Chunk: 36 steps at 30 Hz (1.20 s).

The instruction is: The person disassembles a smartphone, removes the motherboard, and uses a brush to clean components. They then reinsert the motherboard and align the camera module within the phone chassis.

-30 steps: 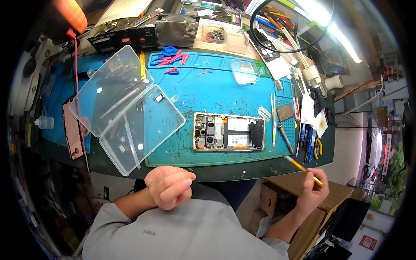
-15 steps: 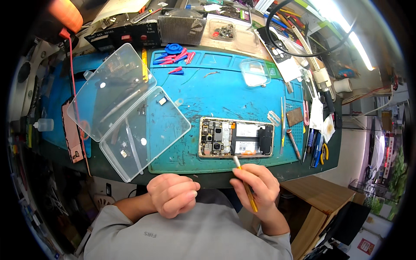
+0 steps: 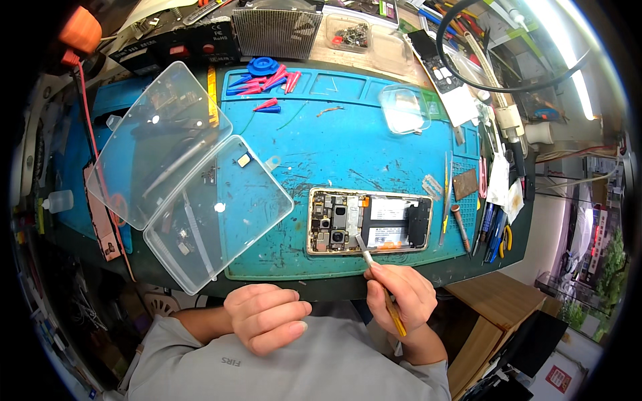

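An opened smartphone (image 3: 352,215) lies on the blue mat (image 3: 307,150), its camera modules and boards to the left and its battery to the right. My right hand (image 3: 403,297) is closed around a slim yellow-handled tool (image 3: 396,314) with a silver collar. The tool's narrow grey tip reaches the phone's inside near its lower middle; whether it touches cannot be told. My left hand (image 3: 267,317) hovers before the bench edge, fingers loosely bent and slightly apart, with no object visible in it. Its palm is hidden.
Left of the phone, a hinged clear plastic case (image 3: 221,207) lies open with small parts inside. Red and blue cone-shaped tips (image 3: 267,83) rest at the mat's back. A small clear box (image 3: 404,110), tweezers (image 3: 446,200) and pliers (image 3: 506,242) lie to the right.
The tool tip has shifted slightly within the phone's lower middle, and my right hand has come a little lower. My left fingers have loosened from a tighter curl. The view has shifted slightly.
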Motion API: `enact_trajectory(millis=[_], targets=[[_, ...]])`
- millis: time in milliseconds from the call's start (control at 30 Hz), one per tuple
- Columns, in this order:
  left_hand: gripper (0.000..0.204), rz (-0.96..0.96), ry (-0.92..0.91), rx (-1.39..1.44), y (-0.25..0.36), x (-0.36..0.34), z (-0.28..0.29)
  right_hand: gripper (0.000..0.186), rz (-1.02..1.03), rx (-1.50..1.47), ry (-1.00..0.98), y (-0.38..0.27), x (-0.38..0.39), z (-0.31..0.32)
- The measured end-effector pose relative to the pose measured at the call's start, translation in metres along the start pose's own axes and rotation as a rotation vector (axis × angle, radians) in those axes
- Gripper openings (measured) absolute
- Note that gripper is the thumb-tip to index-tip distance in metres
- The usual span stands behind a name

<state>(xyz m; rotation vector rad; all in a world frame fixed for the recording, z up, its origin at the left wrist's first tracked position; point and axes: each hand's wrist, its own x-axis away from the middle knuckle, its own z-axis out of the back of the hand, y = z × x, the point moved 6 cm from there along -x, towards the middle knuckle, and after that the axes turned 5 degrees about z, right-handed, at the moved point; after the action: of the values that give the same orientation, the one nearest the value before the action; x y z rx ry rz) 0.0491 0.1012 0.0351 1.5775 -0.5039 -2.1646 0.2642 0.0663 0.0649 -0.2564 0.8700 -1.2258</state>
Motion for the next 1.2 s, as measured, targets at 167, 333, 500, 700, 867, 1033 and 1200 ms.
enact_trajectory(millis=[167, 333, 500, 700, 867, 1033, 1200], targets=[[0.032, 0.002, 0.0, -0.002, 0.0, -0.001, 0.001, 0.021, 0.0, 0.001, -0.007, 0.0, -0.001, -0.001], [0.034, 0.006, -0.015, 0.007, 0.0, -0.002, 0.001, 0.021, 0.013, 0.02, -0.003, -0.001, -0.003, -0.002], [0.032, 0.01, 0.004, -0.005, 0.0, -0.001, 0.002, 0.028, 0.025, 0.021, -0.007, 0.0, -0.006, -0.004], [0.03, 0.013, -0.008, 0.004, 0.0, -0.002, 0.002, 0.027, -0.003, 0.029, -0.015, -0.002, -0.013, -0.005], [0.031, 0.011, -0.017, 0.005, 0.0, -0.001, 0.002, 0.033, 0.013, 0.032, -0.003, -0.001, -0.017, -0.007], [0.03, 0.008, -0.032, 0.012, 0.0, 0.0, 0.003, 0.033, 0.014, 0.043, 0.016, -0.002, -0.021, -0.009], [0.028, 0.004, -0.016, 0.001, -0.001, 0.0, 0.003, 0.033, -0.002, 0.053, 0.014, -0.002, -0.024, -0.009]])
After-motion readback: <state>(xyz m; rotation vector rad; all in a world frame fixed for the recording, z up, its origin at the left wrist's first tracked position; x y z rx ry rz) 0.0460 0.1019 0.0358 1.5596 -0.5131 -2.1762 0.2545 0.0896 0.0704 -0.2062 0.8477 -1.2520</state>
